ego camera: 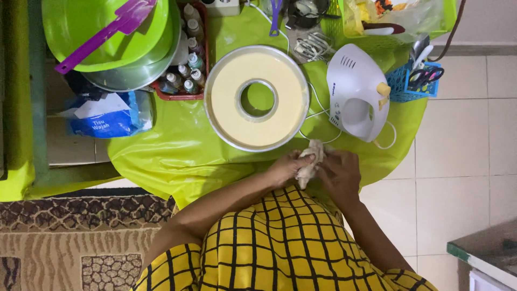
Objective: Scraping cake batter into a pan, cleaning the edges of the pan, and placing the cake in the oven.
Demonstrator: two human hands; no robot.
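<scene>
From the head camera, the person's left hand (284, 168) and right hand (339, 171) meet low in the middle. Both hands' fingers are curled tight around a crumpled white tissue (311, 161), which sits between them, just in front of the yellow checked dress (280, 242). Close above is a round ring pan (257, 97) full of pale batter on a green plastic sheet (177, 145). A white hand mixer (356, 91) lies beside the pan.
</scene>
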